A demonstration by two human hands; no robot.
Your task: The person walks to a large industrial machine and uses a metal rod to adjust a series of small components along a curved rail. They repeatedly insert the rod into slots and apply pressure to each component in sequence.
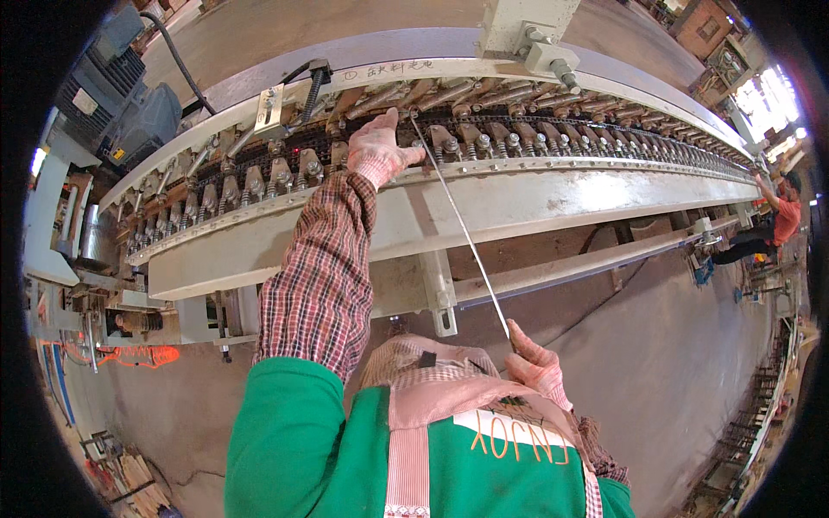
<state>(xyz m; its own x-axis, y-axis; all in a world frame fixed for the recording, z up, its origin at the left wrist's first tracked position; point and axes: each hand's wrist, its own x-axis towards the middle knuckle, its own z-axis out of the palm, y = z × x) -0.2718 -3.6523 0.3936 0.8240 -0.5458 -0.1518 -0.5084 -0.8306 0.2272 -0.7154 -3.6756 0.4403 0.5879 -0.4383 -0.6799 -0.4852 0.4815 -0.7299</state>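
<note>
an orange coiled hose [151, 355] is at left; the left hand [380, 148], spread apart, is over the long machine [535, 205]; the thin rod [465, 229] slants from near this hand down to the right hand [537, 369], which is clamped on its lower end; at far right is a person in red [787, 220]

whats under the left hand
Brown brackets of the machine show on both sides of the left hand; whatever lies directly beneath the palm is covered, so I can't tell.

Factory workshop [656, 363], long machine [553, 203] (many springs [281, 180]), motor [142, 121]
</note>
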